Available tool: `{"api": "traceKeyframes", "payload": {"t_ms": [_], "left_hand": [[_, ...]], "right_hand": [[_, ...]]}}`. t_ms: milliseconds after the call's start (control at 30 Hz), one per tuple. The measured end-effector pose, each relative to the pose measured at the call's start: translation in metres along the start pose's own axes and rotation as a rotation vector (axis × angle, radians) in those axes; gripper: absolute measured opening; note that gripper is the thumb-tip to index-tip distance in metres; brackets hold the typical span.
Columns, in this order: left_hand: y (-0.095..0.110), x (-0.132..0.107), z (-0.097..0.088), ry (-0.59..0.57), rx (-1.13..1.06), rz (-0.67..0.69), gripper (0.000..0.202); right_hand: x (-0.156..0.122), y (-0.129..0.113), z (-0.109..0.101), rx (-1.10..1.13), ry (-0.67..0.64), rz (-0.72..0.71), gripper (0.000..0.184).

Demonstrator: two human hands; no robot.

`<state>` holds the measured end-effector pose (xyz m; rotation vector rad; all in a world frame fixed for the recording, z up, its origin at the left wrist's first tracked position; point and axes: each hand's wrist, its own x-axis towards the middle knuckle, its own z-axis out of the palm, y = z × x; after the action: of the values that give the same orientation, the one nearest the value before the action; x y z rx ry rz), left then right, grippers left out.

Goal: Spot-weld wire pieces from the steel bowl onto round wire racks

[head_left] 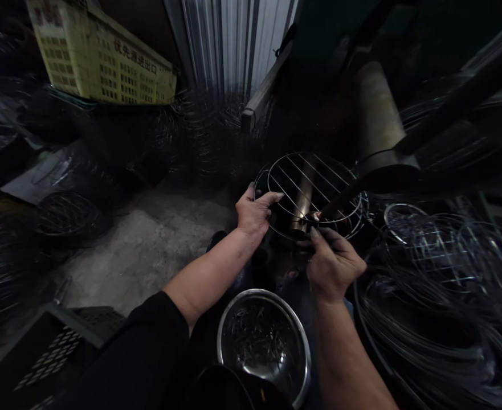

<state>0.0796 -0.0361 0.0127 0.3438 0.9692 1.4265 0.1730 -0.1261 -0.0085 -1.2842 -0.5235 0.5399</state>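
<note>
Wire rack (298,181), round and thin-barred, held up at brass-coloured rod (304,193), well above the floor (135,250).

Shiny ring crossed by parallel straight bars, second ring showing just beyond its edge; dark bar (340,199) with reddish tip at near rim. Left hand (254,215): grip closed round left rim, thumb on top. Right hand (334,259): thumb and fingers bunched at near rim; too dark to tell how tight or what's pinched. Below, polished steel bowl (220,339), round, with thin metal bits (257,333). Right: tangled glossy wire hoops (439,341). Far left: yellow lattice plastic crate (148,77). Floor rough, grey, mottled; ribbed metal sheet (233,40) behind.
</note>
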Motion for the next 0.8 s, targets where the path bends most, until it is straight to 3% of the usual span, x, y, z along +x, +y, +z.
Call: {"api": "traceKeyframes", "payload": {"t_ms": [233,433,633,800], "left_hand": [[-0.004,0.009,0.003,0.056,0.047,-0.023,0.083],[-0.002,0.008,0.009,0.077,0.02,-0.004,0.083],[-0.001,0.007,0.011,0.088,0.026,-0.019,0.087],[0.002,0.005,0.013,0.077,0.024,-0.012,0.077]], "right_hand": [[0.009,0.002,0.003,-0.007,-0.027,0.013,0.023],[0.008,0.0,-0.011,-0.129,-0.127,0.034,0.027],[0.008,0.015,-0.024,-0.323,-0.085,-0.162,0.029],[0.012,0.026,-0.024,-0.363,-0.096,-0.231,0.029]]}}
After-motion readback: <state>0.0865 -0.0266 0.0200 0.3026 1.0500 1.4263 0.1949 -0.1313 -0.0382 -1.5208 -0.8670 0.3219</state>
